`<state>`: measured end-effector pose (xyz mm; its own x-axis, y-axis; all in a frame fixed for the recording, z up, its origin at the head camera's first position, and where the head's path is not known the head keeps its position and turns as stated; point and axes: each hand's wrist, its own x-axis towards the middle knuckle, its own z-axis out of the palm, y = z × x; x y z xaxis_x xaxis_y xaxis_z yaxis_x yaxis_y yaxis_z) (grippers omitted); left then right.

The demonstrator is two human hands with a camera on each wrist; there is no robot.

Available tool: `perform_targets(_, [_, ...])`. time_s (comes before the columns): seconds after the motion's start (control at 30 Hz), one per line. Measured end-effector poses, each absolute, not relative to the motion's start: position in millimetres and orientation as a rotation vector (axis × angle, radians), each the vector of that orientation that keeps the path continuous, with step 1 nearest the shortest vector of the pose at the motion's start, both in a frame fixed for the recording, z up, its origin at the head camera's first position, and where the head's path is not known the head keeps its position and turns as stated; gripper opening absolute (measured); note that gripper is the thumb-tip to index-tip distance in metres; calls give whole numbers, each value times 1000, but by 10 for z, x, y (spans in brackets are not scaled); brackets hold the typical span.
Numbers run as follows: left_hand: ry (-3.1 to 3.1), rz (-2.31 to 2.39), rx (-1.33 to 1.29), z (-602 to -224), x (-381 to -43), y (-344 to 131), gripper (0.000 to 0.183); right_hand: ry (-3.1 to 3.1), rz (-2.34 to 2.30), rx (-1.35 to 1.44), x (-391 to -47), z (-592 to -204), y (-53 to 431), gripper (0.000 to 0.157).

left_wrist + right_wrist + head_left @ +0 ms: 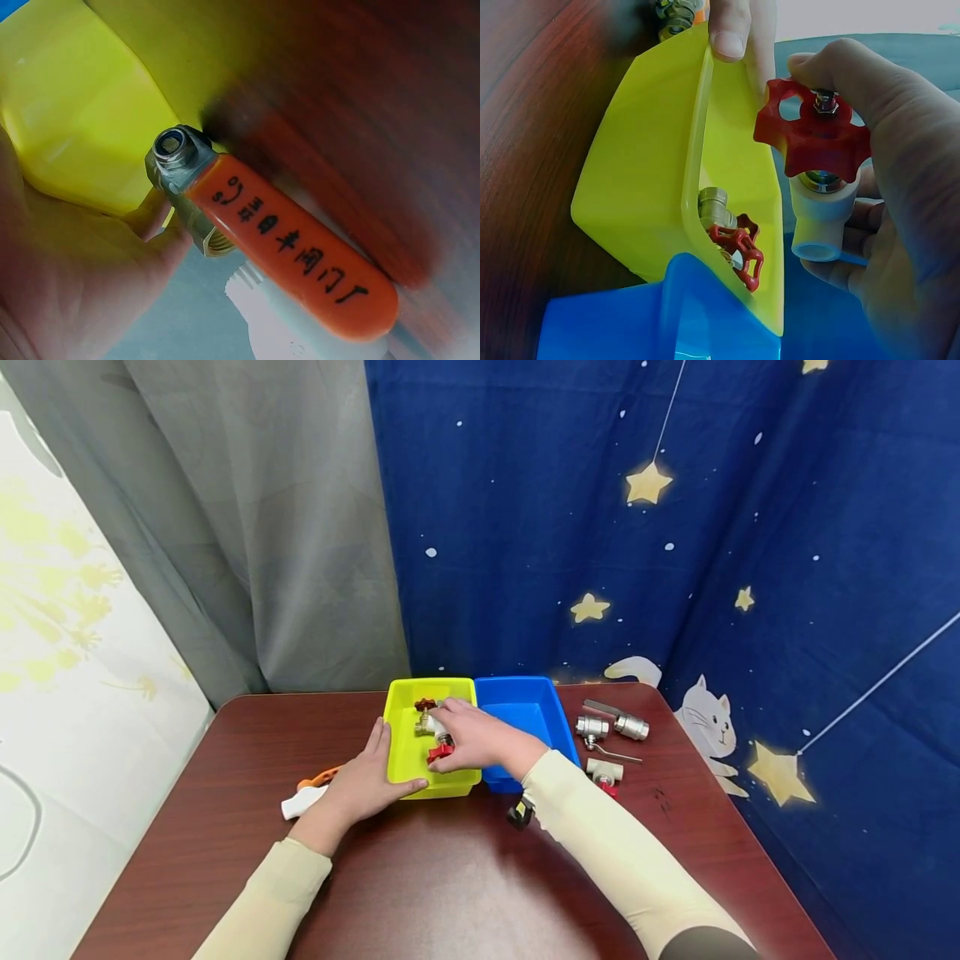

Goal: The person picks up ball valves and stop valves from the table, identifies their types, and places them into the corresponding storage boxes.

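My right hand (476, 739) grips a white plastic valve (821, 217) with a red handwheel (814, 139), holding it over the yellow bin (396, 756). In the right wrist view, the thumb lies against the handwheel while the other fingers curl round the white body. A brass valve (714, 206) with a red wheel handle lies inside the bin. My left hand (367, 781) rests against the bin's left side, fingers straight and thumb along the front rim. Close to it, outside the bin, lies a ball valve with an orange lever (292, 255).
A blue bin (564, 718) adjoins the yellow one on the right. Farther right lie two metal ball valves (592, 727) with levers and a white valve (604, 770) with a red handle. A white fitting (300, 803) sits left of the left hand. Curtains hang behind the table.
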<state>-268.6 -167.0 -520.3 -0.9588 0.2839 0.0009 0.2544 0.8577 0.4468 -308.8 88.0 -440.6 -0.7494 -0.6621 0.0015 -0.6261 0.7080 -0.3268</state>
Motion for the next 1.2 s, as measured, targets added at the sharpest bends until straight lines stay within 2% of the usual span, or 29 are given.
perform_targets(0.27, [2961, 707, 435, -5208, -2687, -1684, 136, 2794, -378, -1024, -3109, -4386, 810, 96])
perform_targets(0.63, [2957, 692, 425, -5206, -2681, -1686, 141, 2637, -295, -836, -3220, -4376, 713, 97])
perform_targets(0.87, [2955, 696, 423, -5198, -2676, -1684, 142, 2578, -280, -784, -3294, -4417, 668, 78])
perform_targets(1.1, [2959, 699, 427, -5204, -2682, -1678, 138, 2526, -213, -813, -3322, -4426, 613, 69])
perform_targets(1.2, [2961, 700, 430, -5205, -2681, -1674, 137, 2521, -202, -796, -3312, -4434, 591, 58])
